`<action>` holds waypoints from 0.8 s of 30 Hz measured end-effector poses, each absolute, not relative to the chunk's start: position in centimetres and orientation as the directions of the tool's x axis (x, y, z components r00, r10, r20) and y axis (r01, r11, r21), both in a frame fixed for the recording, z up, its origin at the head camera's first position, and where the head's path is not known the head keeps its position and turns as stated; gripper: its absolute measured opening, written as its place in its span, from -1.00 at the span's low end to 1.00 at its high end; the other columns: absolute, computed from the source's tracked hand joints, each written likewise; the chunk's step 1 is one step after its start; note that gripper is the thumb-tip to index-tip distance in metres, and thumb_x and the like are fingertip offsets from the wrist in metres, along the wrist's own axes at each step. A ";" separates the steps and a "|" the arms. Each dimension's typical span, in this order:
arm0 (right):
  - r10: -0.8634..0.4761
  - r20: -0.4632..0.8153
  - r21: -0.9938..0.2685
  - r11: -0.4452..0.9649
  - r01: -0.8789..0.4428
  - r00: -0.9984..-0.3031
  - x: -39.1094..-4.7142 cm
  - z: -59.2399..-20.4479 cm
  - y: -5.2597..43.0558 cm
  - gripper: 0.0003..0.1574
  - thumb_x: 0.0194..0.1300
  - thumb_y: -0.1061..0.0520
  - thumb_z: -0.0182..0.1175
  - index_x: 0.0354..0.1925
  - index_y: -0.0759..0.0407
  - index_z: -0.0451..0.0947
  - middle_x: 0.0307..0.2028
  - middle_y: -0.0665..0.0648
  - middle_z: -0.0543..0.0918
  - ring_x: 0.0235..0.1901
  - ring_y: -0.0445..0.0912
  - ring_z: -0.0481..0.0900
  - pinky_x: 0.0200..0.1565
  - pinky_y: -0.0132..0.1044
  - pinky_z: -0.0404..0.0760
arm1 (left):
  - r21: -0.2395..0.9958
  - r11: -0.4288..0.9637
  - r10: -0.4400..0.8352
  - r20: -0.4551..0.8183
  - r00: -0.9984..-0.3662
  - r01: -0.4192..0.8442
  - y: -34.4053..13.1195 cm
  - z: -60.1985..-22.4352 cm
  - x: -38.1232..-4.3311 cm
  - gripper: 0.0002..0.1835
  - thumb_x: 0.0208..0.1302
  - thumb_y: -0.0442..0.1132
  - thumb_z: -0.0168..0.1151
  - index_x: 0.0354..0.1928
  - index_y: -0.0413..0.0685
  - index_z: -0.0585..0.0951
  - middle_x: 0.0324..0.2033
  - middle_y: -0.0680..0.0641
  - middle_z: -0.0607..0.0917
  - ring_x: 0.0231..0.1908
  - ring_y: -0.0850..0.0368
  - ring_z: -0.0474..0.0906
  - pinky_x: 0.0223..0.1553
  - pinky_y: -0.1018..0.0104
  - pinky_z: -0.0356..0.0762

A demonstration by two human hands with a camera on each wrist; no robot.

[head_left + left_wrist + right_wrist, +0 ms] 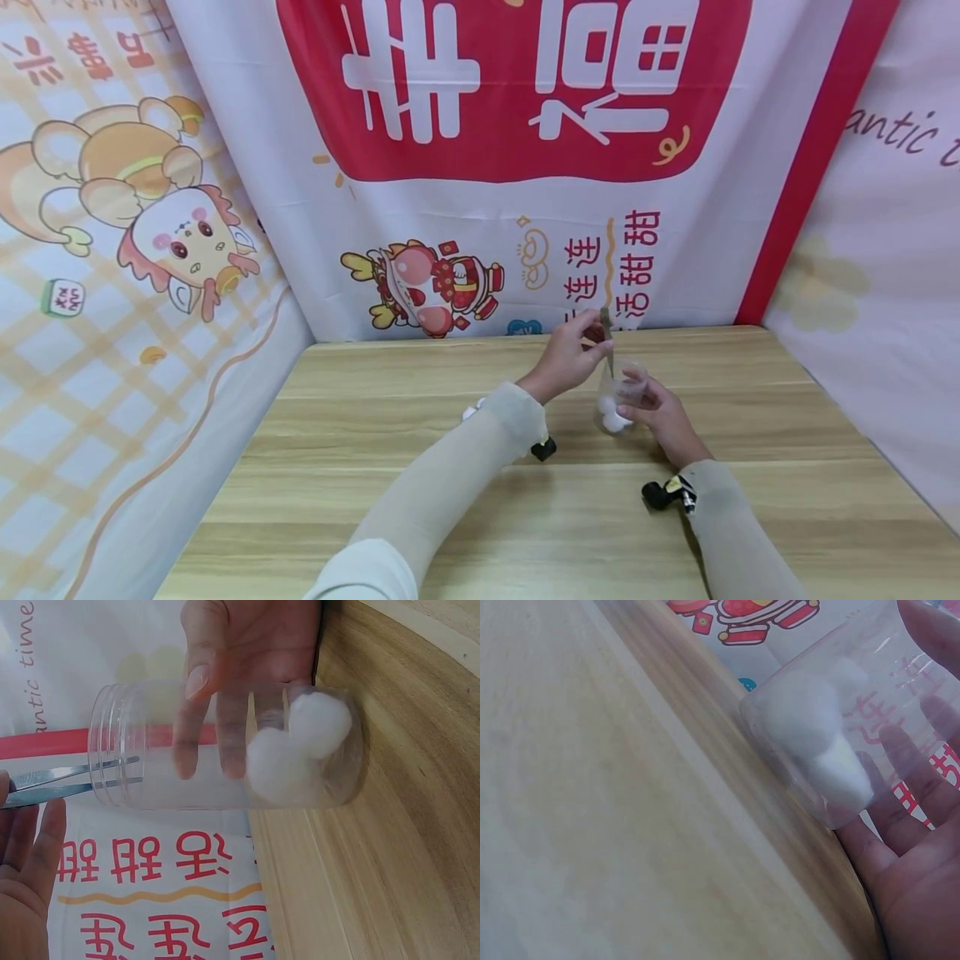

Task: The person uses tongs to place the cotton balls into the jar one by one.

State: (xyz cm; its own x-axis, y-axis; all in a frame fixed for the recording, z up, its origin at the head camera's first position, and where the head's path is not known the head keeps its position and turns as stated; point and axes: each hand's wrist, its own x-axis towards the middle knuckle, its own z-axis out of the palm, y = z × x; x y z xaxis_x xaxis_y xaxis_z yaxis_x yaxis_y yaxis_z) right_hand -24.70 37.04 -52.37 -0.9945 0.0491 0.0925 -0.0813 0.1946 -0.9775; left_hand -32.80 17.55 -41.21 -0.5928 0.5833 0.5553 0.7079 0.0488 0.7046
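My left hand (570, 357) pinches metal tweezers (56, 780) near the back of the table. Their two tips are apart, with nothing between them, just inside the mouth of a clear plastic jar (169, 757). Around the jar's side curls my right hand (670, 423), thumb on one side and fingers on the other. White cotton balls (319, 724) lie at the bottom of the jar, bunched together against its wall. In the right wrist view the jar (780, 735) stands with its base at the wooden tabletop.
More white cotton balls (474, 408) lie on the wooden table (360, 417), left of the jar and partly hidden by the left sleeve. Behind the table hangs a printed cloth (487, 208), and further printed cloths flank both sides.
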 end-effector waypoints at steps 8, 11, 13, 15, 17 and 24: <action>0.051 0.105 -0.978 0.186 -0.093 -0.993 -24.7 -52.5 37.1 -0.03 0.18 -0.03 0.41 0.43 0.11 0.19 0.27 0.25 0.41 0.23 0.16 0.36 0.29 0.13 0.20 | 0.717 0.032 0.572 0.558 -0.601 0.696 17.1 -40.8 -32.5 -0.79 0.31 -0.38 0.24 -0.07 -0.02 0.50 -0.24 0.05 0.59 -0.18 0.30 0.55 -0.18 0.50 0.60; 0.050 0.104 -0.978 0.186 -0.093 -0.993 -24.7 -52.6 37.1 -0.01 0.17 -0.04 0.41 0.43 0.11 0.18 0.28 0.25 0.40 0.23 0.16 0.36 0.29 0.14 0.20 | 0.720 0.027 0.571 0.558 -0.602 0.693 16.9 -40.7 -32.4 -0.79 0.31 -0.39 0.24 -0.07 -0.02 0.50 -0.24 0.05 0.58 -0.17 0.30 0.55 -0.17 0.49 0.60; 0.049 0.100 -0.979 0.186 -0.089 -0.994 -24.7 -52.6 37.1 0.00 0.16 -0.06 0.42 0.43 0.11 0.19 0.27 0.25 0.41 0.23 0.16 0.37 0.29 0.14 0.20 | 0.723 0.027 0.570 0.556 -0.605 0.690 16.8 -40.6 -32.4 -0.78 0.31 -0.40 0.24 -0.07 -0.03 0.50 -0.23 0.05 0.58 -0.18 0.30 0.55 -0.17 0.49 0.60; 0.043 0.101 -0.978 0.189 -0.091 -0.994 -24.7 -52.6 37.1 0.00 0.16 -0.06 0.41 0.43 0.12 0.18 0.27 0.26 0.41 0.23 0.17 0.37 0.29 0.14 0.20 | 0.728 0.026 0.566 0.554 -0.611 0.685 16.6 -40.6 -32.3 -0.78 0.31 -0.40 0.24 -0.06 -0.05 0.51 -0.23 0.04 0.59 -0.18 0.29 0.55 -0.17 0.49 0.60; 0.042 0.103 -0.977 0.192 -0.094 -0.994 -24.7 -52.5 37.0 -0.01 0.17 -0.06 0.41 0.43 0.12 0.18 0.26 0.26 0.42 0.23 0.16 0.38 0.29 0.13 0.21 | 0.732 0.025 0.559 0.555 -0.616 0.681 16.5 -40.5 -32.3 -0.79 0.31 -0.39 0.24 -0.07 -0.05 0.51 -0.24 0.04 0.59 -0.18 0.29 0.56 -0.17 0.49 0.60; 0.045 0.106 -0.975 0.203 -0.095 -0.993 -24.5 -52.3 36.9 -0.03 0.18 -0.06 0.40 0.43 0.09 0.19 0.24 0.26 0.45 0.22 0.14 0.40 0.29 0.10 0.22 | 0.734 0.008 0.524 0.575 -0.628 0.679 16.0 -39.9 -32.0 -0.81 0.31 -0.36 0.25 -0.10 -0.01 0.50 -0.26 0.04 0.59 -0.21 0.28 0.57 -0.18 0.47 0.62</action>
